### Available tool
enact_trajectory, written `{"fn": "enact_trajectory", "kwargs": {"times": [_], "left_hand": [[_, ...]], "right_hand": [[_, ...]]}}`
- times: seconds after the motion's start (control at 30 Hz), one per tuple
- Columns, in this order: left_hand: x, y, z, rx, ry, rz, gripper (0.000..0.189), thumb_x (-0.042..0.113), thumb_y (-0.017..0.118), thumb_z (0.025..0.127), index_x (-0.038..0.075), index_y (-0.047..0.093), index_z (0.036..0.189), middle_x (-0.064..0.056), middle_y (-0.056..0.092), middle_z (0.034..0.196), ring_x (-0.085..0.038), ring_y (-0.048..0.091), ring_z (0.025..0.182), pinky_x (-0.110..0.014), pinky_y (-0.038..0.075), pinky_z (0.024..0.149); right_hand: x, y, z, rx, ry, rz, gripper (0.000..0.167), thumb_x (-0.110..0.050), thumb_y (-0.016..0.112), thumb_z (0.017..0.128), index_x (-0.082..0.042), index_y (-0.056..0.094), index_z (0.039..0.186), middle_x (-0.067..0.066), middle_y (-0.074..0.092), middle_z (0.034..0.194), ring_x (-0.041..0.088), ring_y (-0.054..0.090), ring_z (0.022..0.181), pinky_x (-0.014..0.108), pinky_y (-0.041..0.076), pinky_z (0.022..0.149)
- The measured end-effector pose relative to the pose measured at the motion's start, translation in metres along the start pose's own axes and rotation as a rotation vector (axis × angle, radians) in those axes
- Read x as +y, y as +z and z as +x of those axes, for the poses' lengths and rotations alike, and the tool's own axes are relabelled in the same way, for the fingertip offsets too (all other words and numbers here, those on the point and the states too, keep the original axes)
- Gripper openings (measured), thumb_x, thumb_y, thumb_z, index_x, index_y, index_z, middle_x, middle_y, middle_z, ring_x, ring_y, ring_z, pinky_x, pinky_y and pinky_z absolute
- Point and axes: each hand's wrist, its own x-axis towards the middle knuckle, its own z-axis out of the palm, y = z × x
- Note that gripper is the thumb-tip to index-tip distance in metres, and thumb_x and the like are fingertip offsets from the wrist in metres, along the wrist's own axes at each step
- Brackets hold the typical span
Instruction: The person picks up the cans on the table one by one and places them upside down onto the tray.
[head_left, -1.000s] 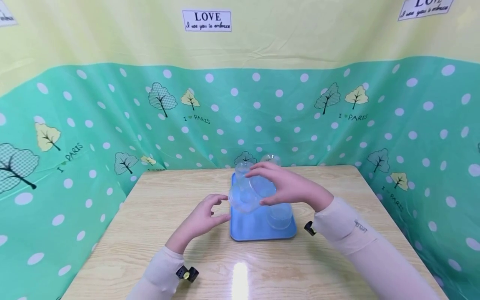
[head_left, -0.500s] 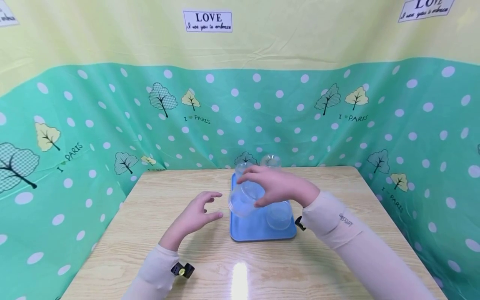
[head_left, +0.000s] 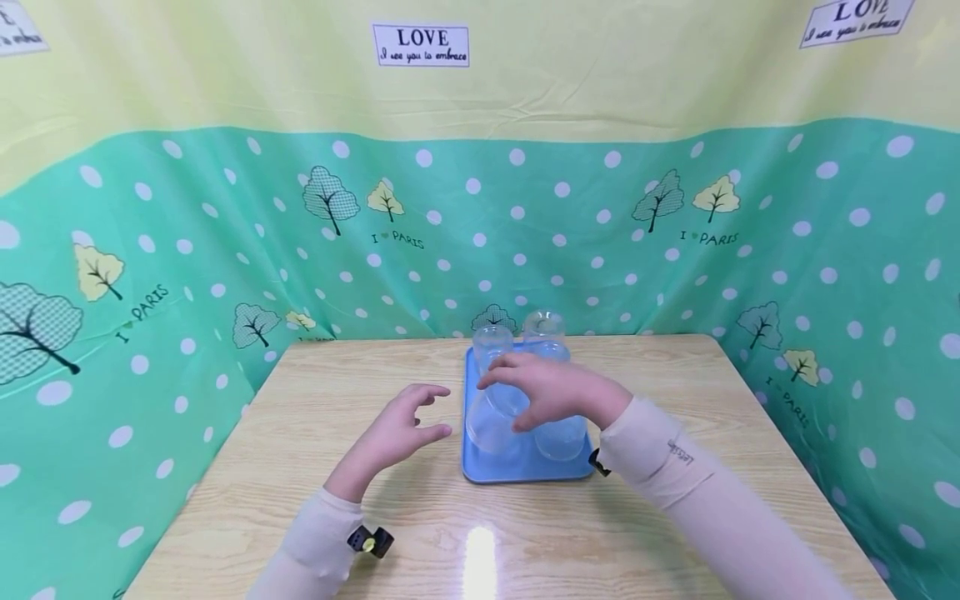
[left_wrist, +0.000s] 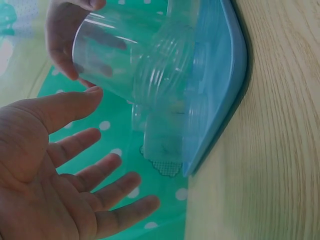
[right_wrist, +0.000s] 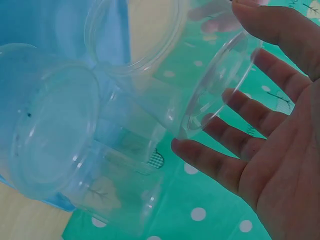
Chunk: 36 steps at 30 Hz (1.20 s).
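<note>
My right hand (head_left: 558, 390) grips a clear plastic cup (left_wrist: 112, 55) around its closed end, fingers spread along the edge of the base (right_wrist: 215, 85). The cup is tilted, its ridged rim pointing down and left, close over the front left of the blue tray (head_left: 480, 472). My left hand (head_left: 393, 432) holds nothing; its fingers and thumb are spread apart just left of the tray, and its palm shows in the left wrist view. Other clear cups stand on the tray: one at front right (head_left: 562, 440), others at the back (head_left: 492, 338), partly behind my right hand.
A pale wood-grain table (head_left: 360, 358) carries the tray near its back edge. Green dotted curtain (head_left: 420, 217) encloses the table at the back and both sides. A black wrist device (head_left: 371, 542) sits on the left sleeve.
My right hand has moved slightly left and down with the cup, bringing it lower over the tray's front left. My left hand drew back a little from the cup.
</note>
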Motion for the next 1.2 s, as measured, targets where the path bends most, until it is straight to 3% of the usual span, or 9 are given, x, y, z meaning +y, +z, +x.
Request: {"fn": "enact_trajectory", "kwargs": {"times": [0.47,0.6,0.83,1.2], "left_hand": [[0.000,0.016,0.003,0.005,-0.016,-0.007,0.053,0.028,0.080,0.091,0.019,0.060,0.139,-0.005,0.057,0.142,-0.031,0.054,0.131,-0.055,0.054,0.101],[0.000,0.016,0.002,0.023,-0.027,-0.016,0.052,0.025,0.080,0.091,0.018,0.060,0.139,-0.007,0.057,0.141,-0.031,0.054,0.130,-0.056,0.054,0.101],[0.002,0.015,0.004,0.040,0.004,-0.002,0.053,0.023,0.079,0.091,0.015,0.060,0.140,-0.007,0.059,0.138,-0.029,0.055,0.128,-0.052,0.055,0.098],[0.011,0.008,0.008,0.022,0.039,0.032,0.053,0.021,0.079,0.092,0.015,0.059,0.141,-0.008,0.057,0.142,-0.031,0.054,0.129,-0.054,0.054,0.100]], "right_hand": [[0.002,0.006,0.008,-0.025,0.008,-0.027,0.070,-0.027,0.087,0.082,-0.034,0.056,0.144,-0.003,0.046,0.152,0.021,0.048,0.136,0.039,0.056,0.096],[-0.001,0.006,0.010,-0.039,0.001,-0.037,0.069,-0.027,0.087,0.081,-0.031,0.057,0.143,-0.001,0.047,0.151,0.022,0.050,0.135,0.039,0.056,0.094],[-0.005,0.007,0.014,-0.062,0.044,-0.048,0.071,-0.026,0.089,0.079,-0.037,0.057,0.142,-0.001,0.048,0.150,0.021,0.051,0.134,0.041,0.056,0.095],[-0.010,0.010,0.020,-0.089,0.053,-0.091,0.071,-0.027,0.089,0.079,-0.038,0.058,0.141,-0.002,0.049,0.149,0.020,0.053,0.129,0.040,0.057,0.093]]}}
